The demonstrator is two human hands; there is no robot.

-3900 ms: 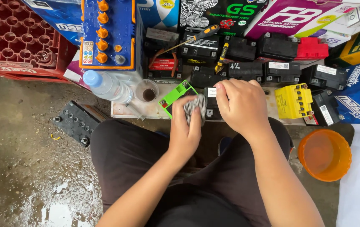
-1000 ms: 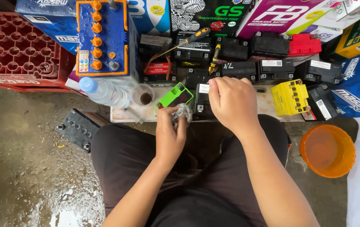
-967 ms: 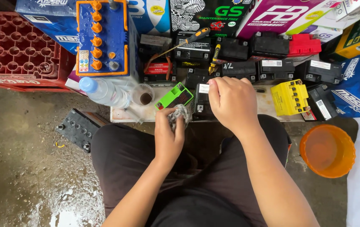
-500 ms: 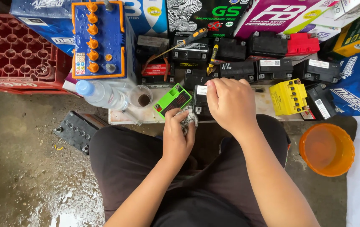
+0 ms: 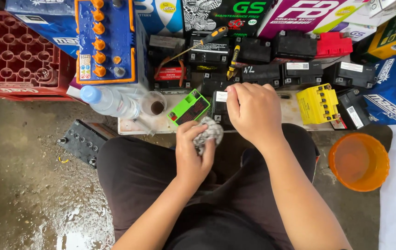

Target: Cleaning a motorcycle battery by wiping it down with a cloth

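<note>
Centrally, left hand (image 5: 193, 153) bunches grey rag (image 5: 208, 133) in closed fingers, pressed near small black battery (image 5: 219, 109) at centre frame; right hand (image 5: 253, 113) clamps down over battery, probably steadying it for wiping; green battery (image 5: 188, 107) just left; orange bucket (image 5: 359, 162) lower right.

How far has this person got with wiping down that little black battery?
Hard to call anything finished: no battery looks plainly cleaned. In hand: the right hand rests on the small black battery on the board, while the left hand grips a crumpled grey rag just below it, beside the green battery. Left, by the look of it: the yellow battery and the rows of black ones behind.
</note>
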